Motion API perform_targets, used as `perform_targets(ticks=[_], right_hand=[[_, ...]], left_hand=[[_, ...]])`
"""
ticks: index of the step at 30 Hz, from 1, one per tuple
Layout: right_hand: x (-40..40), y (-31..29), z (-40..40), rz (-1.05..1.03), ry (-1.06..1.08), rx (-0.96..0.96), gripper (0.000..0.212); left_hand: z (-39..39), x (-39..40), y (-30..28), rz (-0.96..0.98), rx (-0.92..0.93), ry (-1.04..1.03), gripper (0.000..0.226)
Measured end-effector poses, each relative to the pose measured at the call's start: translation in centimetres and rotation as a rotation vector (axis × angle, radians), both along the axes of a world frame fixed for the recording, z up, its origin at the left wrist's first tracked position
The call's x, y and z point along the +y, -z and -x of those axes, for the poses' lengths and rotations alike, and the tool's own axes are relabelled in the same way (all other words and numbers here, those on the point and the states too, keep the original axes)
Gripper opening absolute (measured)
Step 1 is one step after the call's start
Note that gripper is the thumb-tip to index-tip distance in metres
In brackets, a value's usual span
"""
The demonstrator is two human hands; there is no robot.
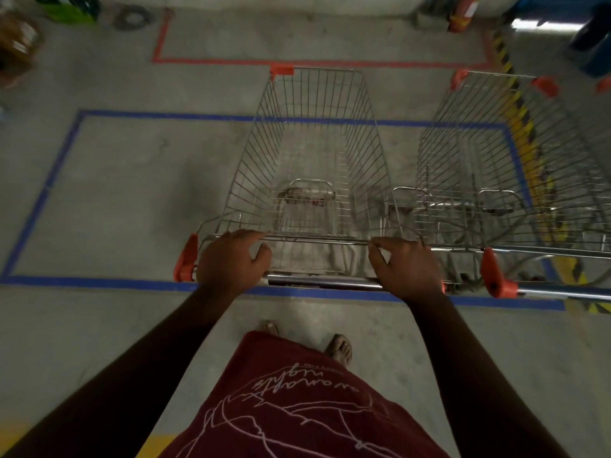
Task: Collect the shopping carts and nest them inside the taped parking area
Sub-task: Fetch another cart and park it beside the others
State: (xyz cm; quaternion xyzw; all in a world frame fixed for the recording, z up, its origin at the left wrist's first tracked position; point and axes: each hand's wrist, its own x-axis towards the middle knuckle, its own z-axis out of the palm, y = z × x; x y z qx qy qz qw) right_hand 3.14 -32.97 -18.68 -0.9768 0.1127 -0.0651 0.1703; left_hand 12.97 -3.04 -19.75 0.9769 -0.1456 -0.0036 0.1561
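Note:
A wire shopping cart (pixel 314 153) with orange corner caps stands in front of me, its basket over the blue-taped rectangle (pixel 59 160) on the concrete floor. My left hand (pixel 231 262) grips the left end of its chrome handle bar (pixel 324 281). My right hand (pixel 406 269) grips the right end of the same bar. A second wire cart (pixel 515 166) stands just to the right, side by side with the first, partly over the blue tape's right edge.
A red-taped rectangle (pixel 264 62) lies further ahead. Yellow-black hazard striping (pixel 522 120) runs along the right. A red fire extinguisher (pixel 461 13), blue bins (pixel 595 38), a green bag (pixel 71 9) and a cardboard box (pixel 16 44) line the far wall.

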Motion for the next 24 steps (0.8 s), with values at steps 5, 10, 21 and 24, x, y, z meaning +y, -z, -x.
perform_targets(ticks=[5, 10, 21, 24], right_hand=[[-2.2, 0.2, 0.7, -0.031, 0.028, 0.018, 0.033], [-3.9, 0.4, 1.0, -0.045, 0.017, 0.037, 0.038], [-3.9, -0.2, 0.4, -0.06, 0.049, 0.067, 0.033], [-3.9, -0.3, 0.3, -0.055, 0.06, 0.074, 0.029]], left_hand=[[1.0, -1.8, 0.1, 0.008, 0.025, -0.014, 0.041], [1.4, -3.4, 0.0, 0.009, 0.021, -0.015, 0.042], [0.0, -4.0, -0.3, -0.021, 0.055, -0.027, 0.05], [0.0, -4.1, -0.4, -0.032, 0.06, -0.026, 0.047]])
